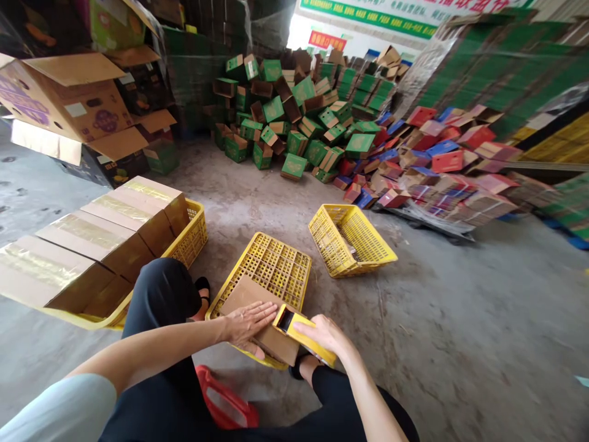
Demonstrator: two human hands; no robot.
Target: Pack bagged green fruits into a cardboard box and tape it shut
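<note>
A small brown cardboard box [248, 296] lies on an upturned yellow crate [280, 265] between my knees. My left hand [251, 325] rests flat on top of the box with its fingers stretched out. In my right hand [324, 334] is a yellow tool [309, 339] with a black opening at its front, by its look a carton stapler. The tool's front end meets the box's right part, just beside my left fingertips. Whether it presses on the cardboard cannot be made out.
On the left, a yellow crate [196, 233] holds several taped boxes [99, 230]. Another yellow crate [352, 242] stands at front right. A red object [225, 402] lies by my legs. Farther off are heaped green cartons [294, 166], red and blue cartons [446, 161], and large boxes [87, 98].
</note>
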